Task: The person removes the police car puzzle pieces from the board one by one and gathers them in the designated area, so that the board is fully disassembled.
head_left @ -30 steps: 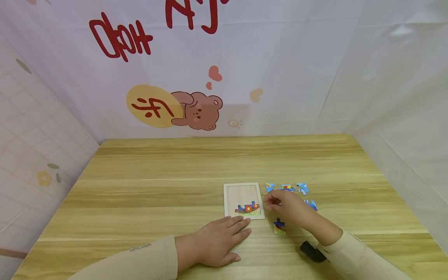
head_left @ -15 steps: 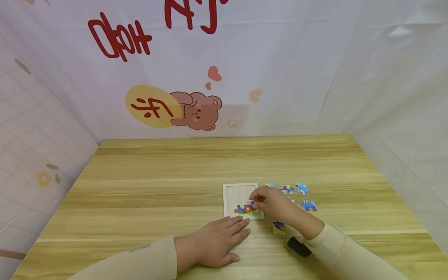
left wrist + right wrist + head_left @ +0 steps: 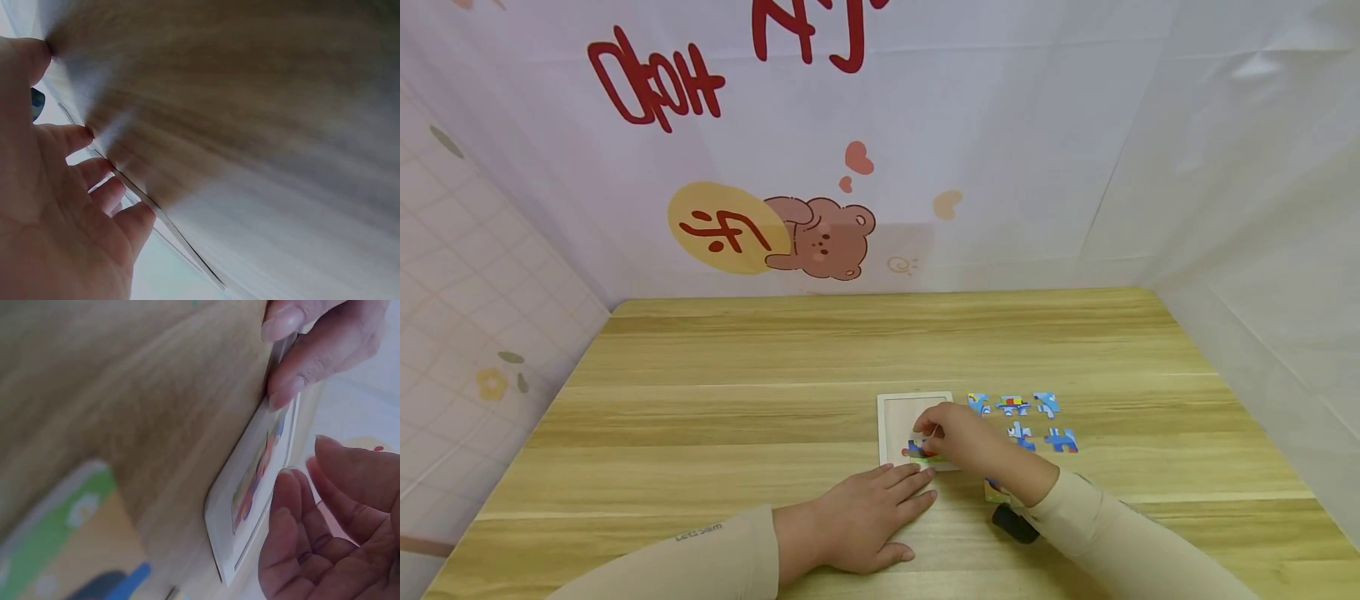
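A white-framed puzzle tray (image 3: 887, 421) lies on the wooden table, with a few coloured pieces set along its near edge. My right hand (image 3: 928, 432) hovers low over the tray's near right part. Its thumb and forefinger pinch a thin puzzle piece (image 3: 286, 347) held just above the tray (image 3: 247, 512), and the other fingers (image 3: 294, 519) stay loosely curled. My left hand (image 3: 910, 492) lies flat, palm down, on the table, its fingertips at the tray's near edge. In the left wrist view its spread fingers (image 3: 100, 187) rest by the tray's rim.
Several loose blue puzzle pieces (image 3: 1015, 406) lie in rows right of the tray, and one more (image 3: 992, 487) is partly hidden under my right wrist. A black wrist camera (image 3: 1015, 525) hangs below the right sleeve. Printed curtain walls enclose the table.
My right hand has moved left from the loose pieces to above the tray, carrying a piece. The left hand has stayed flat in place.
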A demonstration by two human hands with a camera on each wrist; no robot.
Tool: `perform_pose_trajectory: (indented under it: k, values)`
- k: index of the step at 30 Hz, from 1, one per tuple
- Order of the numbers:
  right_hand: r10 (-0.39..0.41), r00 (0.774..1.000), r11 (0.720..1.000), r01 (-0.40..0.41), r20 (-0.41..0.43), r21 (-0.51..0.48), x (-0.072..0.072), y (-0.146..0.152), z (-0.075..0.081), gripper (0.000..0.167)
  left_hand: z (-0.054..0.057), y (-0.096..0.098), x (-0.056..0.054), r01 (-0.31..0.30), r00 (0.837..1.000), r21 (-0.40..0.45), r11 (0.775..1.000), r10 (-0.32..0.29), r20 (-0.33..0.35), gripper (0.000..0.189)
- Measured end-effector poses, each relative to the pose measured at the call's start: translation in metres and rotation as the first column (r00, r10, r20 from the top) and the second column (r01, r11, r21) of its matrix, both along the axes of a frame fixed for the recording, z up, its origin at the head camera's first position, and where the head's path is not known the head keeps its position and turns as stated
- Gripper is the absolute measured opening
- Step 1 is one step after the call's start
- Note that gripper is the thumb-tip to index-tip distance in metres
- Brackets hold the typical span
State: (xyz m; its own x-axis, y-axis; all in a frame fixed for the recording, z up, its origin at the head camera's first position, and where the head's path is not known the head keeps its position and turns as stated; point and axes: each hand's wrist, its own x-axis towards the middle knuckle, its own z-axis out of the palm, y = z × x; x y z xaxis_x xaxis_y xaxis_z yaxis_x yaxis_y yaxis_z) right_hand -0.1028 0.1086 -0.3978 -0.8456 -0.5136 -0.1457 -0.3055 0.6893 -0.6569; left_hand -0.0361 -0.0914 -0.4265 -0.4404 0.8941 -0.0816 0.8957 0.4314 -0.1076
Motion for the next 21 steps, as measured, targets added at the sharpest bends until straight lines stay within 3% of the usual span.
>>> perform_pose_trajectory:
  k: [15,21]
  values:
    - [-0.039,0.998,0.993,0.043,-0.045,0.107,-0.001,-0.015,-0.004,0.010,-0.002,0.000,-0.001,0.013,0.999,0.002,1.000,-0.013,-0.029,0.063]
    - [-0.046,0.999,0.991,0.049,-0.024,0.121,-0.001,-0.017,-0.003,0.009,-0.002,0.000,-0.001,0.017,1.000,0.002,1.000,-0.017,-0.026,0.063]
